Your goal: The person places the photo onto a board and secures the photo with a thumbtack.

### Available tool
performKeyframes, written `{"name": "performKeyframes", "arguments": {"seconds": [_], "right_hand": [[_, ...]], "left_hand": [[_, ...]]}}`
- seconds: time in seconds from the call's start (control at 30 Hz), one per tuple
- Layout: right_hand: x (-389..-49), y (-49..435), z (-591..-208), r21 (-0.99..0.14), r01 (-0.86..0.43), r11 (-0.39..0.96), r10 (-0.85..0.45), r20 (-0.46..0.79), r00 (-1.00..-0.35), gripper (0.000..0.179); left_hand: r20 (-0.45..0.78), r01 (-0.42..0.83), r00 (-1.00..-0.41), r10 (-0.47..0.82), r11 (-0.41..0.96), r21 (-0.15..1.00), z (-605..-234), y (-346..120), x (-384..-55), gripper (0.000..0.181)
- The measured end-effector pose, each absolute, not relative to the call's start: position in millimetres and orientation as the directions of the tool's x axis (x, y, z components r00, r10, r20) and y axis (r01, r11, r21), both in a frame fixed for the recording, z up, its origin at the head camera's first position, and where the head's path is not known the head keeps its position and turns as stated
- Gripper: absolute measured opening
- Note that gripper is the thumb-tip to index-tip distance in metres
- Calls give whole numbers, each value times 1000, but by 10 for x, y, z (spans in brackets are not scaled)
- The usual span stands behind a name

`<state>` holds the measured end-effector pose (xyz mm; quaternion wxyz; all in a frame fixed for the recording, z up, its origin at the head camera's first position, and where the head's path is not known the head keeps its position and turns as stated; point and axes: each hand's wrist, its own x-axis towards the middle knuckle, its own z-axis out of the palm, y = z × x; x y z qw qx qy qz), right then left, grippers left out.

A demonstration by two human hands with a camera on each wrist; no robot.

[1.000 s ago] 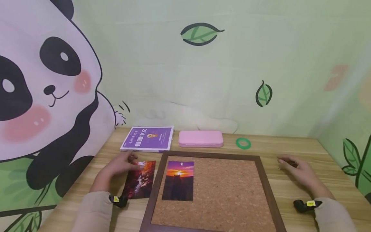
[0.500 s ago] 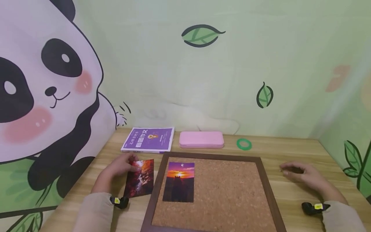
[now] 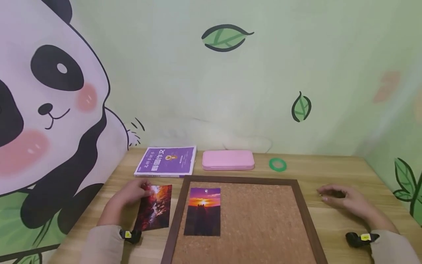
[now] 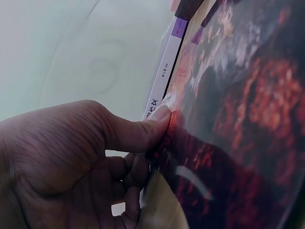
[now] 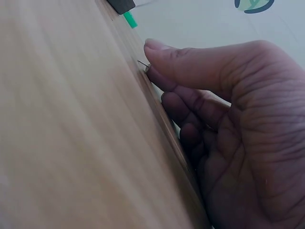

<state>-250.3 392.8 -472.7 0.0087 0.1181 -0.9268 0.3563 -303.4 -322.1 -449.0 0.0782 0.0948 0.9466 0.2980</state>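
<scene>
My left hand (image 3: 130, 192) pinches the upper left corner of a photo (image 3: 154, 211) showing a stream among red foliage. In the left wrist view the thumb lies on the printed face of this photo, which is tilted off the table. Between thumb and index fingertip, my right hand (image 3: 346, 200) pinches a small thumbtack (image 5: 143, 64), its thin metal point sticking out low over the table. A dark-framed corkboard (image 3: 260, 220) lies between the hands. At its upper left a sunset photo (image 3: 202, 218) is held by a pale tack (image 3: 206, 191) near the top edge.
Along the back of the wooden table (image 3: 343, 168) lie a purple book (image 3: 166, 161), a pink pencil case (image 3: 228, 160) and a green tape ring (image 3: 277, 164). Behind them rises a wall covering with a panda and leaves.
My left hand has taken the stream photo by its corner and raised and tilted it slightly. The right hand, with the thumbtack, has shifted a little toward me and to the right.
</scene>
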Motion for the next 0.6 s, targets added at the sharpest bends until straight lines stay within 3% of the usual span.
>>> {"name": "performKeyframes", "arguments": {"seconds": [0.6], "right_hand": [[-2513, 3949, -4737, -665, -215, 715, -195, 105, -975, 32]], "left_hand": [[-98, 147, -966, 238, 823, 549, -4529, -3215, -3056, 20]]}}
